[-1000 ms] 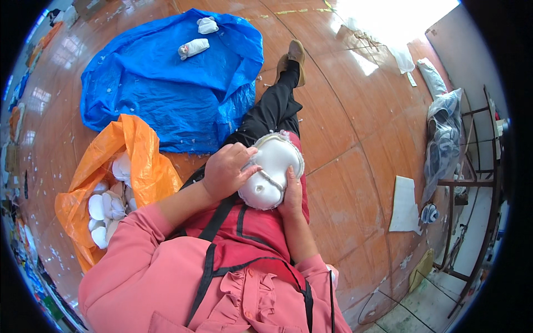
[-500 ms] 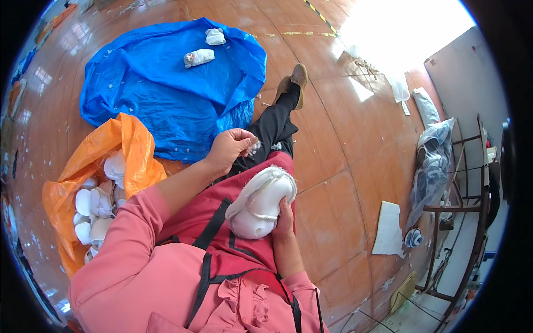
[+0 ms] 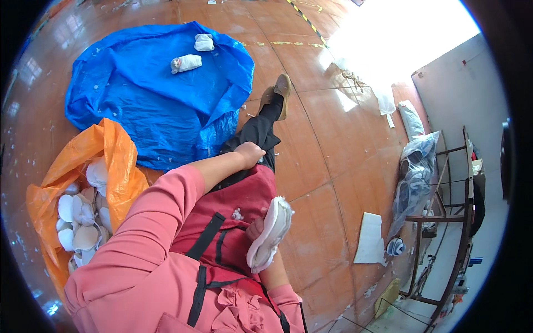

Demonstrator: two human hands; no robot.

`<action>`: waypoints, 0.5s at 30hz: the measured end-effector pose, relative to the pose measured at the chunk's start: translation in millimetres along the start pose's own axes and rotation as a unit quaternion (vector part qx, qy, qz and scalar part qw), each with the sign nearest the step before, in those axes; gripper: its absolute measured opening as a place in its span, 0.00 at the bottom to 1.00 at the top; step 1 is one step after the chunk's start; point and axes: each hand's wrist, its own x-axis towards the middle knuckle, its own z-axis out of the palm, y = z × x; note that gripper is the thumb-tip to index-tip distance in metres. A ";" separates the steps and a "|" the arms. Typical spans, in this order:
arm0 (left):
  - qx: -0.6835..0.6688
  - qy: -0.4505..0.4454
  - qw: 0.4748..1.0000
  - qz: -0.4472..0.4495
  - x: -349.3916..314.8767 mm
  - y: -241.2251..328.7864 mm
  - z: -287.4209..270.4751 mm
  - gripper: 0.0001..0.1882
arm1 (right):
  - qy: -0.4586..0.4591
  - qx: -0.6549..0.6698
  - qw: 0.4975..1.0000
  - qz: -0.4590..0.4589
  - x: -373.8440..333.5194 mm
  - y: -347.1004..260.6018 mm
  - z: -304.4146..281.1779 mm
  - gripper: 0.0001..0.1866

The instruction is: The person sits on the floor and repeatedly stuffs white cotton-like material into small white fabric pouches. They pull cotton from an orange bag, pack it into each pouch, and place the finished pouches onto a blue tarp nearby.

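My right hand (image 3: 256, 228) grips a white shoe (image 3: 270, 235) with a fluffy, fuzzy edge, held tilted on its side above my lap. The shoe covers part of that hand. My left hand (image 3: 251, 155) is stretched forward over my dark trouser leg near the knee. Its fingers are curled closed, and anything inside them is hidden. A small tuft of white fluff (image 3: 237, 213) lies on my red apron (image 3: 233, 194), close to the shoe.
An orange bag (image 3: 119, 166) full of white shoes (image 3: 86, 237) stands at my left. Ahead, a blue sheet (image 3: 150, 105) carries two small white wrapped bundles (image 3: 186, 63). At right are a metal rack (image 3: 436, 219), a clear plastic bag (image 3: 413, 172) and a white board (image 3: 369, 238).
The shoe has turned from facing up onto its side and sits lower. My left hand has moved away from it, its fingers more curled. A fluff tuft now shows on the apron.
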 end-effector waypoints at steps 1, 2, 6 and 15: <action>0.018 -0.010 1.000 0.016 0.7 -0.8 5.1 0.15 | -0.011 -0.005 1.000 0.000 1.1 0.0 3.0 0.31; 0.035 -0.021 0.999 0.031 2.4 -1.4 9.8 0.15 | -0.023 -0.009 1.000 0.001 2.2 -0.6 5.4 0.32; 0.119 -0.105 0.987 0.013 14.0 1.9 12.7 0.12 | -0.030 0.001 0.999 0.018 -7.2 -10.0 -7.4 0.37; -0.359 0.000 0.930 -0.077 -29.4 17.8 -31.4 0.08 | -0.059 0.077 0.995 0.011 -4.3 -9.7 -8.1 0.29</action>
